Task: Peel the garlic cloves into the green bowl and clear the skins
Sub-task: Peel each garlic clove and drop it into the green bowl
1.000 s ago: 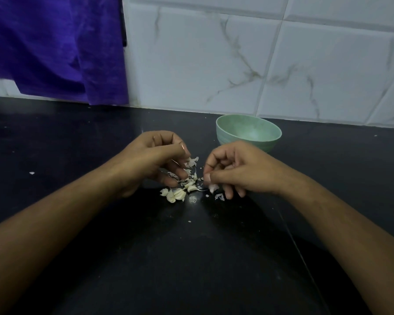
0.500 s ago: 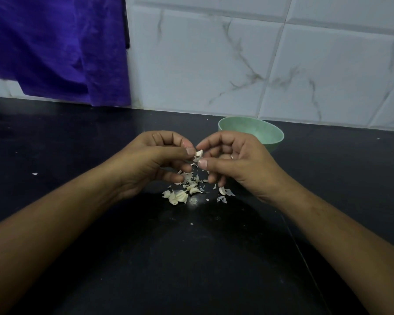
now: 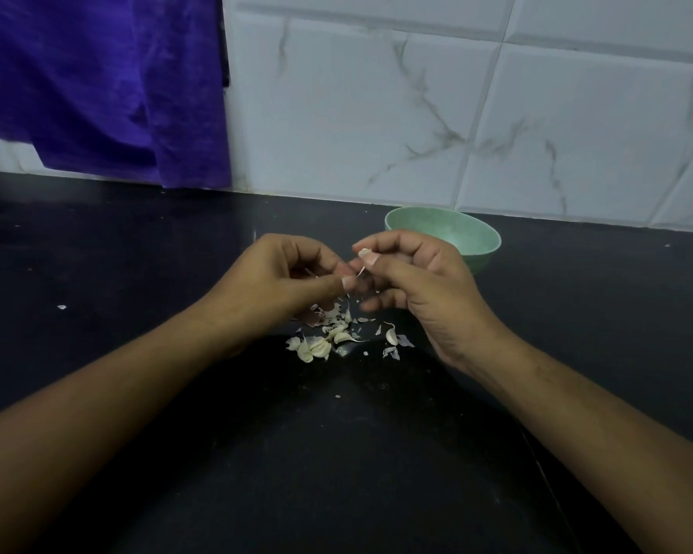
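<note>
One garlic clove [image 3: 364, 253] is pinched in the right hand [image 3: 417, 281]. Left hand [image 3: 281, 281] pinches its loose skin strip [image 3: 360, 272] above the counter [image 3: 137, 273].

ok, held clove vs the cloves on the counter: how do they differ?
The held clove is pinched in the right hand, off the counter; the loose cloves lie on it among skins. The held clove is mostly hidden by fingers; the loose cloves show whole. Both are pale.
</note>
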A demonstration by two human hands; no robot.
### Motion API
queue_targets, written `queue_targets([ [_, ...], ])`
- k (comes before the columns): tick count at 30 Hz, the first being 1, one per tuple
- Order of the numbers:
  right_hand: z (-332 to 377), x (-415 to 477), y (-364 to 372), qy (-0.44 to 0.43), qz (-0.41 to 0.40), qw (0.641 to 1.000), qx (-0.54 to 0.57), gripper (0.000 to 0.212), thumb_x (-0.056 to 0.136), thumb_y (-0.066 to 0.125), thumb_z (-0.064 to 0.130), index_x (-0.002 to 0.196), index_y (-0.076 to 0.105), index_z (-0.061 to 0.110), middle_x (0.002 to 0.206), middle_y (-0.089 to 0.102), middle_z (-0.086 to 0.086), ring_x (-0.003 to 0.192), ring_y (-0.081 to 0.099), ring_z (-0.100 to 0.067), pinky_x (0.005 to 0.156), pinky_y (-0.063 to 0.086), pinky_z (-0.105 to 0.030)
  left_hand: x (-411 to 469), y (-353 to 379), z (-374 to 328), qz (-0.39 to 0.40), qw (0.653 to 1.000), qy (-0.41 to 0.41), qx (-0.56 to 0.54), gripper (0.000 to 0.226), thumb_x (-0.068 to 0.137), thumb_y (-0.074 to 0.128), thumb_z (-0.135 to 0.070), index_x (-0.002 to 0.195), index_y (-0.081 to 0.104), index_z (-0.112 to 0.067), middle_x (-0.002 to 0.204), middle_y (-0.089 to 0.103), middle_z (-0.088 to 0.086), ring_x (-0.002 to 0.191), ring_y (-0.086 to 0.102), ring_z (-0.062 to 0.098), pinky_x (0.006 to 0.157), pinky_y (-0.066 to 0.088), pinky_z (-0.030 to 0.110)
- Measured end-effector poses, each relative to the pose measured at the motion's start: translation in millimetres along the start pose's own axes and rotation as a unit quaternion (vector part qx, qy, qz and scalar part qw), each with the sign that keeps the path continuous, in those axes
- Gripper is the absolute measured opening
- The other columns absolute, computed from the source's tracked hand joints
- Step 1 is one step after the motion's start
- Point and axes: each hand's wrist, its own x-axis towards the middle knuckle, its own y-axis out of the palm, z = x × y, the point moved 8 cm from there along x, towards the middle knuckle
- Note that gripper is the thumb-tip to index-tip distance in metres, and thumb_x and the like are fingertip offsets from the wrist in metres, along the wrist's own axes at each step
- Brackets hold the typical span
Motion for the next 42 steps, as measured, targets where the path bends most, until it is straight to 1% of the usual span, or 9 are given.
queue_targets([
  [5,-1,3,-6,-0.008,-0.008,1.0,-0.027,0.019,0.1,0.063,0.002,0.115,0.073,0.003,0.088,0.073,-0.014,0.073,0.071,-0.02,0.069,0.064,-0.034,1,-7,-2,-0.035,0.998,0.03,0.045,0.023,0.084,0.079,-0.04,0.093,0.077,-0.019,0.084,0.075,0.011,0.074,0.074,0.031,0.064,0.06,0.04],
  [9,-4,2,4,-0.002,0.024,0.999,-0.03,0.02,0.094,0.069,-0.002,0.114,0.068,-0.002,0.083,0.075,-0.015,0.074,0.074,-0.025,0.072,0.064,-0.042,0,-5,-4,-0.032,0.998,0.036,0.047,0.039,0.074,0.08,-0.049,0.096,0.075,-0.017,0.083,0.075,0.011,0.068,0.069,0.021,0.058,0.059,0.035],
  [16,-2,0,9,0.002,0.052,0.997,-0.049,0.017,0.094,0.065,-0.01,0.108,0.067,-0.001,0.089,0.074,-0.02,0.078,0.076,-0.03,0.071,0.065,-0.04,2,-11,1,-0.037,0.999,0.014,0.031,0.027,0.075,0.08,-0.043,0.089,0.079,-0.02,0.085,0.077,0.013,0.07,0.069,0.022,0.065,0.061,0.04],
  [21,5,4,-2,-0.045,0.008,0.984,-0.171,0.013,0.101,0.061,0.001,0.105,0.072,0.006,0.086,0.076,-0.013,0.068,0.076,-0.025,0.066,0.061,-0.033,5,-22,5,-0.085,0.996,-0.013,0.018,0.019,0.084,0.083,-0.024,0.094,0.076,-0.009,0.087,0.073,0.026,0.073,0.07,0.047,0.064,0.061,0.045],
  [26,23,2,-11,-0.131,-0.029,0.949,-0.285,0.006,0.095,0.074,0.014,0.094,0.08,0.014,0.077,0.077,0.002,0.071,0.072,-0.009,0.068,0.054,-0.023,4,-20,9,-0.08,0.995,-0.039,-0.033,0.014,0.089,0.078,-0.006,0.097,0.069,0.0,0.089,0.066,0.037,0.072,0.064,0.032,0.053,0.056,0.029],
  [28,28,2,-11,-0.155,-0.04,0.936,-0.313,0.008,0.093,0.075,0.014,0.096,0.082,0.017,0.087,0.077,0.007,0.078,0.071,-0.003,0.072,0.055,-0.023,4,-18,9,-0.073,0.995,-0.045,-0.047,0.014,0.088,0.078,-0.004,0.097,0.068,0.001,0.084,0.068,0.031,0.072,0.063,0.031,0.053,0.056,0.027],
  [32,27,2,-6,-0.148,-0.007,0.942,-0.302,0.034,0.095,0.063,-0.006,0.118,0.076,0.015,0.1,0.078,0.006,0.083,0.076,-0.008,0.081,0.06,-0.024,2,-16,8,-0.063,0.995,-0.057,-0.055,0.016,0.086,0.079,-0.004,0.098,0.069,0.0,0.083,0.068,0.021,0.064,0.066,0.019,0.053,0.057,0.025],
  [36,28,2,-4,-0.155,-0.007,0.928,-0.34,0.021,0.089,0.073,0.0,0.099,0.081,0.017,0.084,0.077,0.007,0.079,0.073,-0.009,0.076,0.058,-0.024,2,-15,8,-0.066,0.995,-0.062,-0.05,0.016,0.086,0.08,-0.005,0.098,0.069,0.0,0.084,0.068,0.021,0.062,0.068,0.015,0.054,0.057,0.026],
  [42,35,-1,-1,-0.188,-0.004,0.922,-0.34,0.01,0.096,0.072,0.016,0.103,0.079,0.018,0.085,0.076,0.005,0.081,0.073,-0.014,0.076,0.059,-0.041,2,-14,8,-0.064,0.995,-0.061,-0.046,0.016,0.086,0.081,-0.008,0.096,0.071,-0.003,0.081,0.069,0.017,0.066,0.068,0.017,0.055,0.057,0.026],
])
